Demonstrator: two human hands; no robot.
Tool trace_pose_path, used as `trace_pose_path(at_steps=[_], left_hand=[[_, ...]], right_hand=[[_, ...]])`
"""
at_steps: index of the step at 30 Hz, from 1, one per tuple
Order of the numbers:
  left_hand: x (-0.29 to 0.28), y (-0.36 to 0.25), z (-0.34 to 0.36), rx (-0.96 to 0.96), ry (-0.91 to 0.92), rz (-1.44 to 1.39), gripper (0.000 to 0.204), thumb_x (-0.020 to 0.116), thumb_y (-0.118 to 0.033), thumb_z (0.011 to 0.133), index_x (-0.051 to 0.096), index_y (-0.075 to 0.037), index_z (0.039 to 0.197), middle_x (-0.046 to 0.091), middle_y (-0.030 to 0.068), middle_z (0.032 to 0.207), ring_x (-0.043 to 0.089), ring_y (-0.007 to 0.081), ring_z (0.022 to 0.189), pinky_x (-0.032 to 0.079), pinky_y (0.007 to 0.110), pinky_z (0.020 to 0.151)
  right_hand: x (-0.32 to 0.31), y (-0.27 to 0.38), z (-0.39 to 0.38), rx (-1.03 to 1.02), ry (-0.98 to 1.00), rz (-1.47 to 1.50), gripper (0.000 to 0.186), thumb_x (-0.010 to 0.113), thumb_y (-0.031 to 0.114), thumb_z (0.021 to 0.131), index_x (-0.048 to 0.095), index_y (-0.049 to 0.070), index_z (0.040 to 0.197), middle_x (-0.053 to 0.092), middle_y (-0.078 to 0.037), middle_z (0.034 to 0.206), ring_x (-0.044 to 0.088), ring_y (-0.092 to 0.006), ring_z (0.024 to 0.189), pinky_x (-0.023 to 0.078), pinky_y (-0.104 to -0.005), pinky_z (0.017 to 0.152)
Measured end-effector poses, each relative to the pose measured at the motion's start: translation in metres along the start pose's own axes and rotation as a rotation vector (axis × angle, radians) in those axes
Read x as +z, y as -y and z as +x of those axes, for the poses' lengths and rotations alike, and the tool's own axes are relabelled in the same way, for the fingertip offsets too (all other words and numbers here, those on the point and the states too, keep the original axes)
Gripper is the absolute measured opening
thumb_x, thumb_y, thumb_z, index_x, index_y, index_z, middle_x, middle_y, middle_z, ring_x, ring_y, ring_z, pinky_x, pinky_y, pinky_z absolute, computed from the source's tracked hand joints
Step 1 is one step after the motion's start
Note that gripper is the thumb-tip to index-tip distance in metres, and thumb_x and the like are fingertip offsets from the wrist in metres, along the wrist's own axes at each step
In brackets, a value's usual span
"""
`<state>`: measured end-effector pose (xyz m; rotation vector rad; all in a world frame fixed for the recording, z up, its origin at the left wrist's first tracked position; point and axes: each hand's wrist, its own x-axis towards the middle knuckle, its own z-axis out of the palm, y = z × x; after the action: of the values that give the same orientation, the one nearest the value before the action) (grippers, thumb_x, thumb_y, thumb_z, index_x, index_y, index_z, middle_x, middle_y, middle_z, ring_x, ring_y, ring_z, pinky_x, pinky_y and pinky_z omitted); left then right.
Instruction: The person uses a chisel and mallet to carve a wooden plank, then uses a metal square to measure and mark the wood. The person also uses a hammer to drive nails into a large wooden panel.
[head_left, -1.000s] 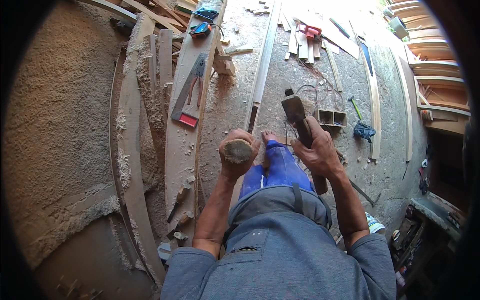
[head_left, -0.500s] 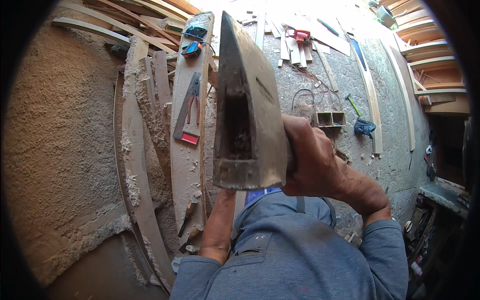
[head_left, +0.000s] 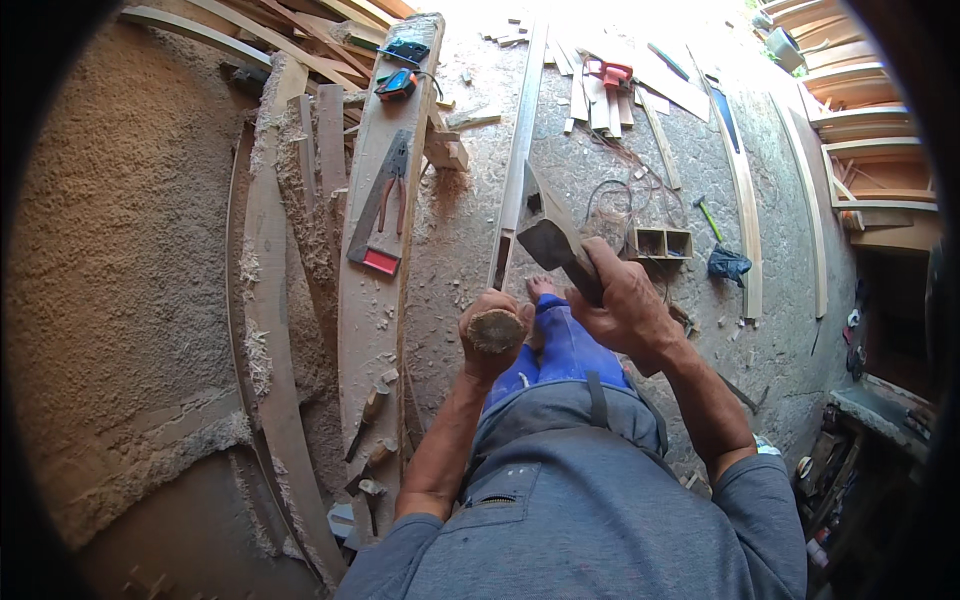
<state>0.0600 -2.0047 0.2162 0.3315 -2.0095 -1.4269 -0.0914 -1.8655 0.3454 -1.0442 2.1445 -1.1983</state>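
My left hand grips the round wooden handle of a chisel, held upright over a long wooden rail that has a dark slot cut near my hand. My right hand is closed on the handle of a heavy hammer, whose head hangs a little above and to the right of the chisel's top. My blue trouser leg and foot rest beside the rail.
A wide plank at the left carries a square with a red base, a tape measure and loose chisels. Curved boards and sawdust heaps lie further left. A small wooden box frame, a green-handled tool and scattered laths lie to the right.
The hammer was swung up close to the camera half a second ago and has come back down near the chisel. My left hand has stayed on the chisel.
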Motion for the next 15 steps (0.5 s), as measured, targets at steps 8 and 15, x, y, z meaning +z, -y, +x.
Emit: trace_pose_path(at_steps=[8,15], left_hand=[[0.011,0.000,0.137,-0.090,0.006,0.095,0.027,0.080,-0.016,0.085,0.066,-0.001,0.068,0.065,0.0060,0.060,0.062,0.0181,0.055,0.051,0.036,0.059],[0.024,0.050,0.167,-0.187,0.056,0.051,0.021,0.079,-0.015,0.084,0.067,-0.001,0.073,0.066,0.0047,0.063,0.063,0.0160,0.054,0.051,0.033,0.056]], right_hand=[[-0.010,-0.032,-0.008,0.356,0.055,0.059,0.038,0.071,0.013,0.086,0.055,0.001,0.119,0.066,-0.020,0.086,0.069,-0.0334,0.078,0.052,-0.0414,0.072],[-0.002,-0.074,-0.015,0.427,0.036,0.071,0.041,0.072,0.012,0.082,0.059,0.001,0.119,0.063,-0.009,0.091,0.062,-0.0173,0.079,0.051,-0.0345,0.073]])
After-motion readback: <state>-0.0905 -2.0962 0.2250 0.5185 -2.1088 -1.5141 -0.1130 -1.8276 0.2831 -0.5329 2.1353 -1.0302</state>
